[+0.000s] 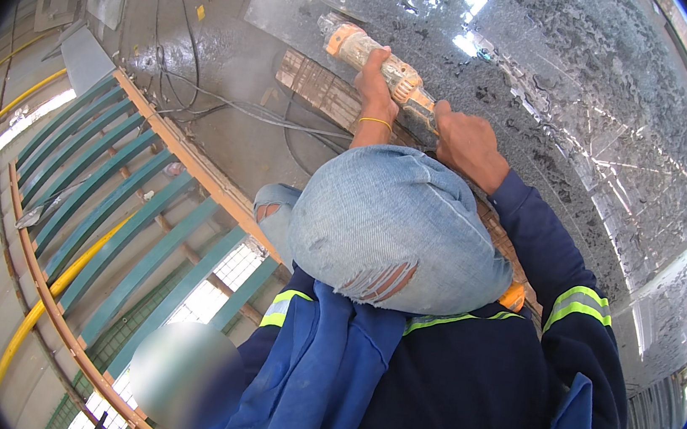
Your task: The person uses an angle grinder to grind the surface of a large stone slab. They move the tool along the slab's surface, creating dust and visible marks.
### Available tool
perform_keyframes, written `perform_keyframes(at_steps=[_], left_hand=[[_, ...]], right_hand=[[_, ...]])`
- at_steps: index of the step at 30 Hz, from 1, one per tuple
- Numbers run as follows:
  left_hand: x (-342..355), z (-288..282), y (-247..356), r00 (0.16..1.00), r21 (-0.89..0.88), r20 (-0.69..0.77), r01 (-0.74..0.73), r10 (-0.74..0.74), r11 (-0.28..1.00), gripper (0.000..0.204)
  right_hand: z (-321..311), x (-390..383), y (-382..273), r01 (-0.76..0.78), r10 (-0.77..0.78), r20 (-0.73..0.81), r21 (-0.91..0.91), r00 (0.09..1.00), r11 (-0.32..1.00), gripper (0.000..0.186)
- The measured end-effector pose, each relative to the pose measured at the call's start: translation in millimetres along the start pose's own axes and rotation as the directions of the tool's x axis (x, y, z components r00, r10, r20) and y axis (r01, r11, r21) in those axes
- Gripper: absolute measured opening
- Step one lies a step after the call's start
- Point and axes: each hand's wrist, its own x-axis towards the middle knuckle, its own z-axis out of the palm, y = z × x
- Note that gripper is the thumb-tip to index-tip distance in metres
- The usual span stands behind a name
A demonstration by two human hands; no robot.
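**Grinding at the granite slab's edge**

Gripping an orange angle grinder (378,62), both hands are clamped on it: the left hand (373,78) wraps the body, the right hand (466,144) holds the rear handle. The tool lies between them, against a dark speckled stone slab (560,95) stretching beyond and right of the hands. Wet sheen covers the slab; how much edge remains unworked I cannot tell. Cables (229,104) trail left.
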Motion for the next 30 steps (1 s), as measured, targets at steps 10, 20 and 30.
perform_keyframes(at_steps=[10,20,30], left_hand=[[26,-3,-1,1.000,-0.011,0.009,0.011,-0.011,1.000,0.040],[10,-4,-9,1.000,0.022,-0.015,-0.015,0.015,1.000,0.043],[23,-3,-6,1.000,-0.023,-0.004,-0.001,0.001,1.000,0.038]], right_hand=[[6,18,6,0.030,-0.030,-0.024,0.010,0.999,1.000,0.021],[-4,0,4,-0.010,0.010,0.031,0.014,0.999,1.000,0.023],[6,15,8,0.010,-0.009,-0.014,0.027,1.000,1.000,0.023]])
